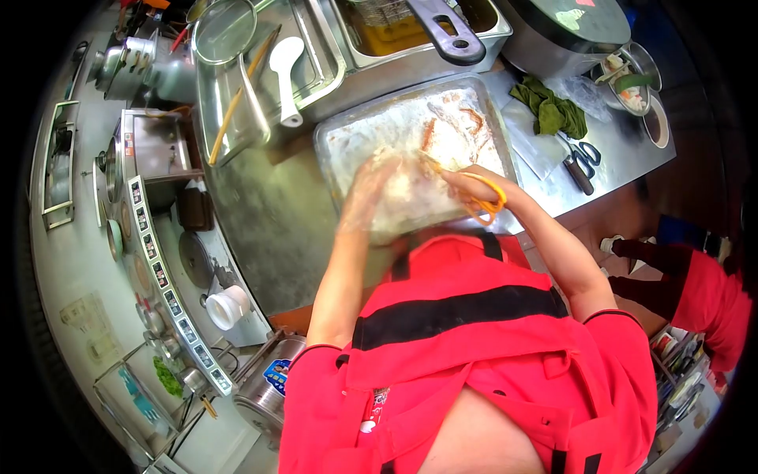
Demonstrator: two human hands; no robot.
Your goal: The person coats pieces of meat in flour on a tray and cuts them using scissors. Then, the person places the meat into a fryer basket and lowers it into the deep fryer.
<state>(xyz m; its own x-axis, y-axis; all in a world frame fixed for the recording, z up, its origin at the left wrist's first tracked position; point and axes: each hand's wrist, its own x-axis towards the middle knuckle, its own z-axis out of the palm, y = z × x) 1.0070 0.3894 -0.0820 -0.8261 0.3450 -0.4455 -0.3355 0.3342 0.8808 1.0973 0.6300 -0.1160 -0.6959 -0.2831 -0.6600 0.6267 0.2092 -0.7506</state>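
Over a shallow metal tray (339,130) dusted with white flour, my two hands work close together. My right hand (467,183) is closed around scissors with orange-yellow handles (496,204), their blades pointing toward the left hand. Coated in flour and smeared by motion, my left hand (371,186) is closed at a pale floury lump (404,175) whose kind I cannot make out. The blade tips are hidden by the blur between the hands. Reddish-brown streaks mark the flour on the tray's far right side.
Behind the tray, a fryer basin (395,39) holds brown oil. A strainer (225,31), chopsticks (237,103) and a white rice paddle (286,75) lie at back left. A green cloth (553,107) and dark-handled scissors (584,162) lie right. Another person in red (714,304) stands at far right.
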